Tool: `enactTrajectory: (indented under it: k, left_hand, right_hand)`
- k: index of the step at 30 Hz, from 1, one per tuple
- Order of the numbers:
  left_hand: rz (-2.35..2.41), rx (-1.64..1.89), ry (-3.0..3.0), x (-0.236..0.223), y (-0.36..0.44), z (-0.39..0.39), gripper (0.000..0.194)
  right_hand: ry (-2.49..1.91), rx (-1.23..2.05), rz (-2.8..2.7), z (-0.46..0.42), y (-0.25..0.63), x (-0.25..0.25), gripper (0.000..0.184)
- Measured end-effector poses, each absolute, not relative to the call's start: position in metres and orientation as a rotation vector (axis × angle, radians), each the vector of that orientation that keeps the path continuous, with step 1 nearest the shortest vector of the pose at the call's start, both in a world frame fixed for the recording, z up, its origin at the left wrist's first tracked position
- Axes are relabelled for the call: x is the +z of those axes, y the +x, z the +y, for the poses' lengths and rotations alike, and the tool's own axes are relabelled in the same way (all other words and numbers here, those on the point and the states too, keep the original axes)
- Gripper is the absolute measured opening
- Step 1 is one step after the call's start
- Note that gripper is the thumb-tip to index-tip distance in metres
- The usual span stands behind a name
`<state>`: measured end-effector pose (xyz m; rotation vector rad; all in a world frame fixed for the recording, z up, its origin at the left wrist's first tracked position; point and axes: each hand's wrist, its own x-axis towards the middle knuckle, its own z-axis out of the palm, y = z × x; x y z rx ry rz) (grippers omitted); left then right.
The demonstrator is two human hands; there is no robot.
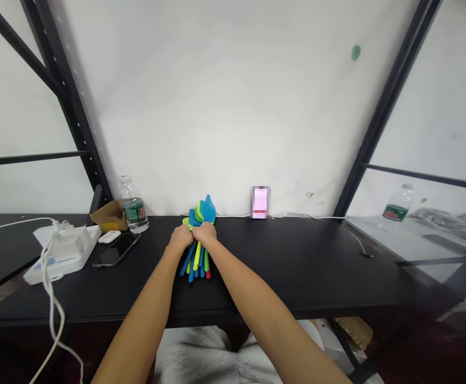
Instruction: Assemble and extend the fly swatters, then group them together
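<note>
Left hand (pixel 180 238) and right hand (pixel 205 233) on counter (pixel 297 266), fingers (pixel 203 229) clamped around bundle of blue and green plastic paddles (pixel 196 261) at necks; probably light, springy, slippery; necks best hold.

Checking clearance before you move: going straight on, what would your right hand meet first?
Your right hand would meet the blue heads of the plastic fly swatters it grips; beyond them, probably the white wall, though depth is unclear.

On my feed the white wall (pixel 224 90) reads bright and evenly lit, the black shelf uprights (pixel 388 101) bow at 10 and 2 o'clock, the pink rectangle (pixel 260 202) is blurred into blocks, and the floor (pixel 425 346) falls dim at 5 o'clock.
</note>
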<state>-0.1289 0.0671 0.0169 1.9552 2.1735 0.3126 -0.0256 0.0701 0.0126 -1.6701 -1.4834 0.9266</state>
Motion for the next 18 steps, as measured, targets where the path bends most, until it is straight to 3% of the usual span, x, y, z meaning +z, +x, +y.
enactTrajectory:
  k: [18]
  left_hand:
    - [2.054, 0.358, 1.685, 0.016, -0.136, 0.077, 0.014]
  right_hand:
    - [-1.778, 0.846, -1.460, 0.057, -0.036, 0.025, 0.047]
